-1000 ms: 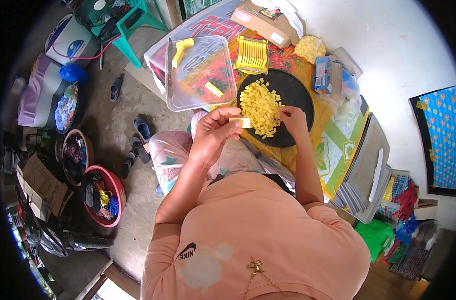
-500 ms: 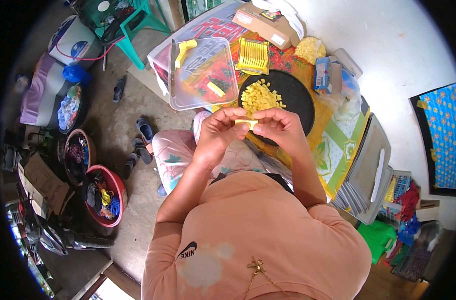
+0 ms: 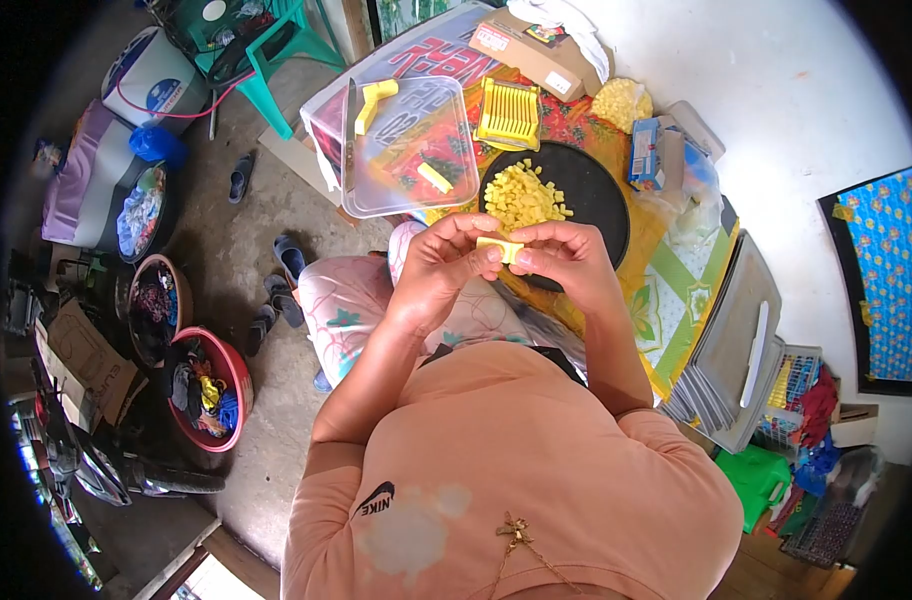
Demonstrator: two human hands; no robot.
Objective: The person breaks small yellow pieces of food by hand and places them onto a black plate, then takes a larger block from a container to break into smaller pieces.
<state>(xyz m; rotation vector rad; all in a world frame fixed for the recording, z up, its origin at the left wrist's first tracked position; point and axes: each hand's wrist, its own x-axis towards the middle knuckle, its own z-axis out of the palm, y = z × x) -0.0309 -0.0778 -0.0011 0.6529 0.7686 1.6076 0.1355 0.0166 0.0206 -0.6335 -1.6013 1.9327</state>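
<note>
My left hand point(image 3: 444, 262) and my right hand point(image 3: 568, 262) are raised close together in front of my chest. Between their fingertips they pinch a small yellow block point(image 3: 499, 248), one hand at each end. Just beyond the fingers, a pile of small yellow pieces point(image 3: 521, 195) lies on a round black tray point(image 3: 596, 205). To the left, a clear plastic container point(image 3: 396, 180) holds a longer yellow chunk point(image 3: 376, 100), a short yellow stick point(image 3: 435, 178) and, along its left side, what looks like a knife point(image 3: 351, 130). A yellow slotted slicer point(image 3: 508, 114) stands behind the tray.
A bag of yellow pieces point(image 3: 622, 102), a cardboard box point(image 3: 531, 58) and a blue box point(image 3: 646, 155) sit at the table's back. Stacked grey trays point(image 3: 721, 345) lean at the right. On the floor are slippers point(image 3: 289, 257) and a red basin point(image 3: 238, 385) of cloth.
Both hands still pinch the yellow block. It has turned slightly, its right end now tilted lower. The things on the table stay as they were.
</note>
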